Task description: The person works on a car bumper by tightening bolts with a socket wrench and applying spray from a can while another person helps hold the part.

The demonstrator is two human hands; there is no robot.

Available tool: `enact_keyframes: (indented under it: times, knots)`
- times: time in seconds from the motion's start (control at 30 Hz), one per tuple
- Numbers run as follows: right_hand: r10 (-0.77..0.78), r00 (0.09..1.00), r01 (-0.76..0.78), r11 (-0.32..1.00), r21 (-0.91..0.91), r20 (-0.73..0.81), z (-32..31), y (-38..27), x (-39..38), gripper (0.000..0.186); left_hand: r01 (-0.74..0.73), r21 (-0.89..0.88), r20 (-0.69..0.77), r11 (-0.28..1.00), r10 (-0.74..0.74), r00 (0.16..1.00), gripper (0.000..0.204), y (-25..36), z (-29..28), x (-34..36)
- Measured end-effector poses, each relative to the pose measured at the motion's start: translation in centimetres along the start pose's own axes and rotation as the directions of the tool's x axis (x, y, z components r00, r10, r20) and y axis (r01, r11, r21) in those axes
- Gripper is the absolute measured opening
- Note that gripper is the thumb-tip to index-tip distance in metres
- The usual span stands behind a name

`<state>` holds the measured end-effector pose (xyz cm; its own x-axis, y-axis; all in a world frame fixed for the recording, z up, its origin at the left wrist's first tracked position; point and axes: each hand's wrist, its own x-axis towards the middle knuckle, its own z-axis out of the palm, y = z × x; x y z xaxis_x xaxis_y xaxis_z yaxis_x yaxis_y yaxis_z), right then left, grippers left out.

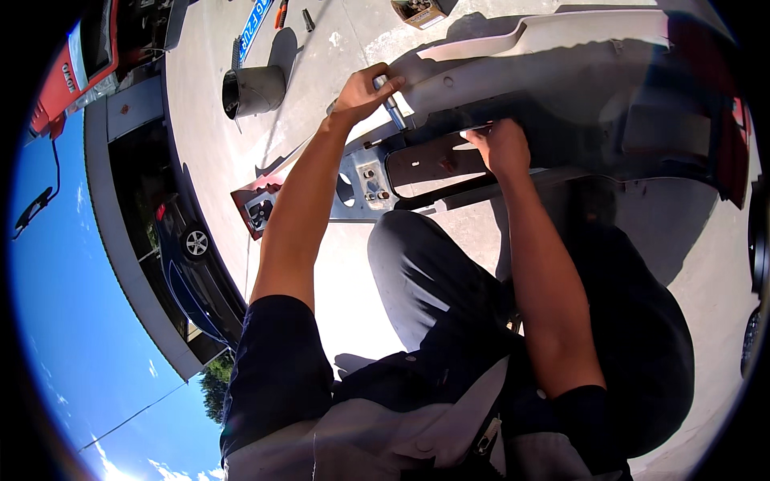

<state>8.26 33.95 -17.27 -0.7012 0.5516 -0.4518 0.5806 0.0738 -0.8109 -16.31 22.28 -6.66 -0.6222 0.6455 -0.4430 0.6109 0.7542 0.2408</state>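
Note:
A large car bumper or body panel, dark with pale upper edges, lies on the pale concrete beyond my knees. My left hand is closed on a silver metal cylindrical tool, held upright over the panel. My right hand is bent with fingers closed at the upper rim of a long rectangular opening; what they grip is too small to make out. Left of the opening sits a metal bracket with several bolts, and at the panel's left end is a reddish corner piece with dark fittings.
Beyond the panel lie a metal bucket on its side, a blue plate, an orange-handled tool, a small dark piece and a cardboard box of parts. A dark car and a red truck stand at left.

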Motion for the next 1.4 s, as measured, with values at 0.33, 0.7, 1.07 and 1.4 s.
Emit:
enact_keyframes:
  times: [0.33,0.7,1.07,1.4]
  knots:
    - [-0.128,0.988,0.105,0.967,-0.234,-0.084,-0.4,-0.7,-0.5,0.037,0.122,0.096,0.100,0.988,-0.131,0.986,0.055,1.2,-0.5,0.6]
    - [-0.179,0.978,0.151,0.959,-0.240,-0.102,0.0,-0.6,-0.7,0.036,0.092,0.374,0.255,0.923,-0.197,0.947,0.053,2.3,-1.0,2.2]
    - [-0.163,0.984,0.137,0.946,-0.293,-0.065,-0.4,0.6,-0.3,0.040,0.072,0.226,0.198,0.971,-0.118,0.973,0.064,1.8,0.8,2.6]
    - [-0.055,0.984,0.036,0.993,-0.113,-0.167,-1.0,-0.3,-1.2,0.049,0.247,-0.239,0.444,0.939,-0.120,0.888,0.049,-8.4,-2.9,-1.8]
